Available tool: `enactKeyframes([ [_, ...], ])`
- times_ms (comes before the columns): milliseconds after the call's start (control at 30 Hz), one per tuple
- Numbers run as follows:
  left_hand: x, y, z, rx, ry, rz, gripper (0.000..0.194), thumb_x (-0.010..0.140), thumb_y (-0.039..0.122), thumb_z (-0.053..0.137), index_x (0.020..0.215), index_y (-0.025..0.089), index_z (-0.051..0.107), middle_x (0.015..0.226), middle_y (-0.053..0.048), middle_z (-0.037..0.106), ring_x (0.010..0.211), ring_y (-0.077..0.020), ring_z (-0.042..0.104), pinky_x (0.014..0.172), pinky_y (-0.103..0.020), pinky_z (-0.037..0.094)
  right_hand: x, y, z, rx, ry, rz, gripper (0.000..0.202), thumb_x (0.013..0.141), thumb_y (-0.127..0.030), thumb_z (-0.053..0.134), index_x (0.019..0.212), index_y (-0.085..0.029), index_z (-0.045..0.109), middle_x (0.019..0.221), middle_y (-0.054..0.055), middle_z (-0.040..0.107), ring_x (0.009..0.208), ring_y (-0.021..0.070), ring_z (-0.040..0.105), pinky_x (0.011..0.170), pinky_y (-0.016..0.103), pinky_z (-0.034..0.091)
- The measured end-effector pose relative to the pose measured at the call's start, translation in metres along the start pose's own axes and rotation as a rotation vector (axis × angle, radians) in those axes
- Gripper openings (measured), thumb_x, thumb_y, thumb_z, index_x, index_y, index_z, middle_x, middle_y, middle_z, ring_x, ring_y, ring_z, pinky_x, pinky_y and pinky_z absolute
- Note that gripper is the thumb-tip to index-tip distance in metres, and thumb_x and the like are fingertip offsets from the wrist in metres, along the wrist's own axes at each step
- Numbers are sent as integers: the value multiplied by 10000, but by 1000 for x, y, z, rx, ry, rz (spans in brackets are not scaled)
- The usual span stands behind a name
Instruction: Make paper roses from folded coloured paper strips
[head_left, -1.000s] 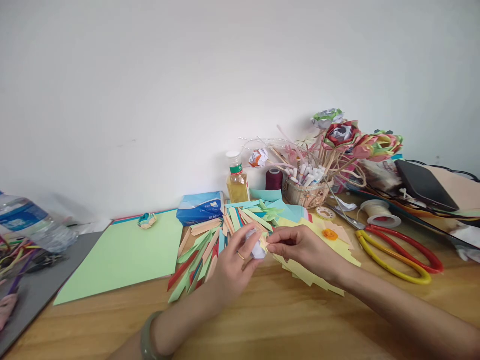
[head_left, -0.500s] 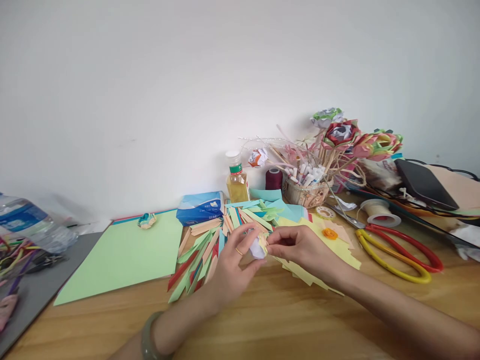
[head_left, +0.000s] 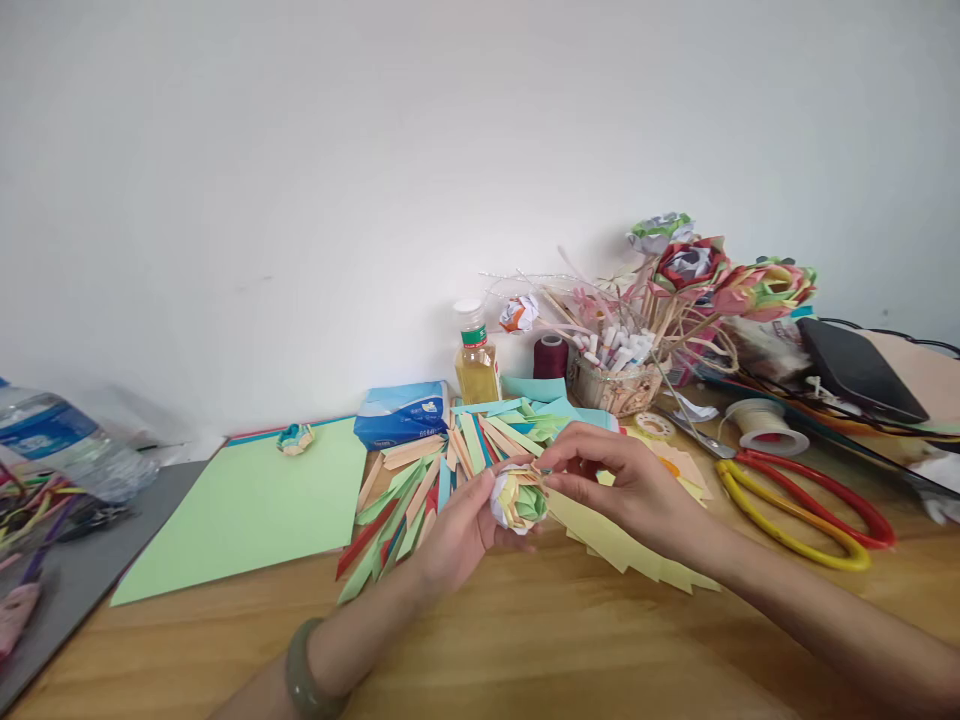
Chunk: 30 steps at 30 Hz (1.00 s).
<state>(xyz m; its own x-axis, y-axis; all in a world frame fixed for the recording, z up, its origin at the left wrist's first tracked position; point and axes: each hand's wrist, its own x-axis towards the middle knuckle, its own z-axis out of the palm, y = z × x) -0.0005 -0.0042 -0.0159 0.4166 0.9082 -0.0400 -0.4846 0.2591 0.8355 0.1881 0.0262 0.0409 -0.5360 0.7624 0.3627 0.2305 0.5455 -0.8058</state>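
Note:
A folded paper flower, white outside with yellow and green petals inside, rests in my left hand, its fingers curled behind and beneath it. The flower's opening faces up and toward me. My right hand is at the flower's right edge, thumb and index finger pinched on its upper right rim. Below the hands lies the wooden table. Folded paper strips in green, red, peach and blue fan out behind my left hand. Yellow paper sheets lie partly under my right hand.
A blue tissue pack, an oil bottle, a thread spool and a basket with paper flowers stand behind. Scissors and a wire spool lie right. Green paper bears a small flower at left.
The paper flower has been turned so that its yellow and green inside shows. My left hand has shifted beneath it, and my right hand has moved slightly right.

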Motion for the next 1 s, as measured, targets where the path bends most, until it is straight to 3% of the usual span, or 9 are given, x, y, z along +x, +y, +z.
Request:
enactKeyframes([
  [267,-1,-5,4,-65,-12,-79,504,841,504,460,1175,136,543,820,-89,675,611,-148,631,508,-235,520,-2,-4,3,-72,-48,-47,138,836,-274,569,790,-180,660,758,26,589,639,112,526,541,229,408],
  [500,1,-4,4,-107,-50,-168,462,852,504,434,1069,124,580,718,-63,657,565,-138,621,470,-222,512,-6,0,5,-183,-68,-135,162,868,-243,517,831,-172,659,760,32,580,670,118,528,584,234,403],
  [600,1,-3,4,-97,-64,-209,466,846,511,439,1014,106,597,728,-75,656,561,-134,615,460,-219,510,-4,-4,5,-129,-115,-30,193,868,-281,514,774,-173,643,741,23,566,671,122,517,591,237,399],
  [733,0,-2,3,-67,-57,-262,478,821,543,460,906,98,613,701,-79,650,547,-135,610,443,-217,502,-1,-5,7,134,-223,187,209,832,-342,546,731,-165,594,722,7,557,658,123,526,605,242,414],
  [1000,0,0,6,-60,-42,-412,515,806,573,449,753,89,616,645,-68,615,508,-127,576,400,-214,477,0,6,9,391,-351,392,216,736,-354,612,686,-153,552,628,-19,534,578,103,474,551,235,343],
])
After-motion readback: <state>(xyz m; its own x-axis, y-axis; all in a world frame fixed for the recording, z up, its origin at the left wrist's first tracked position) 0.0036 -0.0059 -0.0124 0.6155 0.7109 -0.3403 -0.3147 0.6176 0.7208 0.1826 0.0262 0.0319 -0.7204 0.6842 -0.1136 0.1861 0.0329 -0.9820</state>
